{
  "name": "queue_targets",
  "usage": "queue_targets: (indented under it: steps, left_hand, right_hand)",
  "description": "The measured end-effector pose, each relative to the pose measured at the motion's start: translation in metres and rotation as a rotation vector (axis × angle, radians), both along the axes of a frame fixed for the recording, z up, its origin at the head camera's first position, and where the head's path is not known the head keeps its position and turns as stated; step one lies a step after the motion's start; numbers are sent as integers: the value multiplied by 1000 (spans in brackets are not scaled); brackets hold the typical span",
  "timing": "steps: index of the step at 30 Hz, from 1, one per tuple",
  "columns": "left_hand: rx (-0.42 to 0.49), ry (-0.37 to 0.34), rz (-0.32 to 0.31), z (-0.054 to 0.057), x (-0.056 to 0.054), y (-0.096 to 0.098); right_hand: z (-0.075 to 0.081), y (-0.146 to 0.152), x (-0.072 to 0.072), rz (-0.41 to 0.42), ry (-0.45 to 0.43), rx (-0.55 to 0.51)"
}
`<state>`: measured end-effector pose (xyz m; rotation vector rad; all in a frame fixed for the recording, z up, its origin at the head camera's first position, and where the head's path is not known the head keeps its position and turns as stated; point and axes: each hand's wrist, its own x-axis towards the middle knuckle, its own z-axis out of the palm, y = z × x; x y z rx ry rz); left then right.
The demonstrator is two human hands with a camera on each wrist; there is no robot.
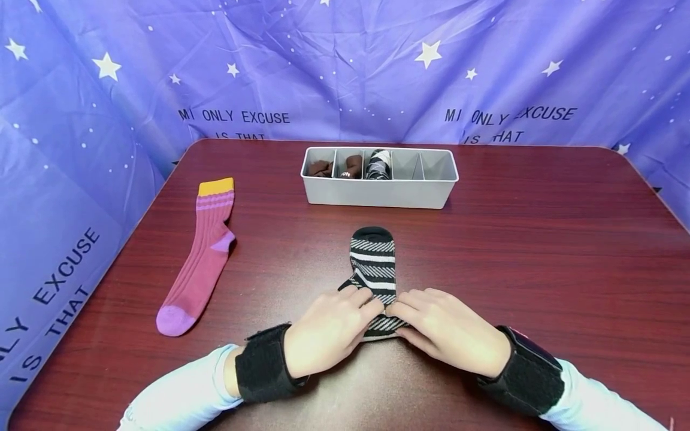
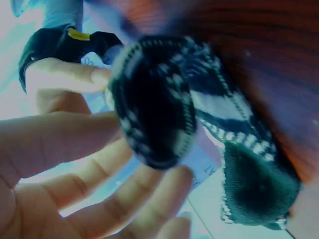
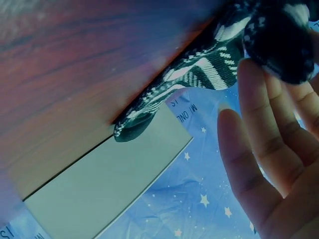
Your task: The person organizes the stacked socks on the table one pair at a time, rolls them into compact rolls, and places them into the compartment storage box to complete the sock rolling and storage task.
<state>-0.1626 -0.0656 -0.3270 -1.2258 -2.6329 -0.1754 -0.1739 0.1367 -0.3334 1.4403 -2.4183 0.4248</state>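
A black, grey and white striped sock (image 1: 373, 263) lies on the table, its rounded black end pointing away from me. My left hand (image 1: 329, 326) pinches the near end of it from the left, fingertips on top. From the right, my right hand (image 1: 450, 329) pinches the same end, with its thumb low at the edge. Both sets of fingertips nearly meet there. In the left wrist view that near end of the sock (image 2: 154, 102) is lifted and shows a dark oval face, with fingers behind and beside it.
Left of the hands lies a pink sock (image 1: 202, 257) with a yellow cuff and purple toe. Toward the back stands a grey divided box (image 1: 377, 194); brown bundles (image 1: 353, 164) and a black-and-white patterned roll (image 1: 378, 165) fill its left compartments. A purple star-printed curtain (image 1: 345, 72) borders the table.
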Motion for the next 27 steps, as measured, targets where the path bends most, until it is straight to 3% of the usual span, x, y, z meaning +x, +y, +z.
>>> queue_targets:
  steps: [9, 18, 21, 27]
  left_hand:
    - [-74, 74, 18, -4, 6, 4]
    - [-60, 129, 8, -9, 3, 4]
    - [-30, 86, -22, -8, 2, 3]
    - [38, -84, -56, -5, 2, 1]
  right_hand:
    - [0, -1, -1, -43, 6, 18]
    - [1, 0, 3, -21, -50, 81]
    - [0, 0, 4, -25, -61, 80]
    - [1, 1, 6, -36, -71, 78]
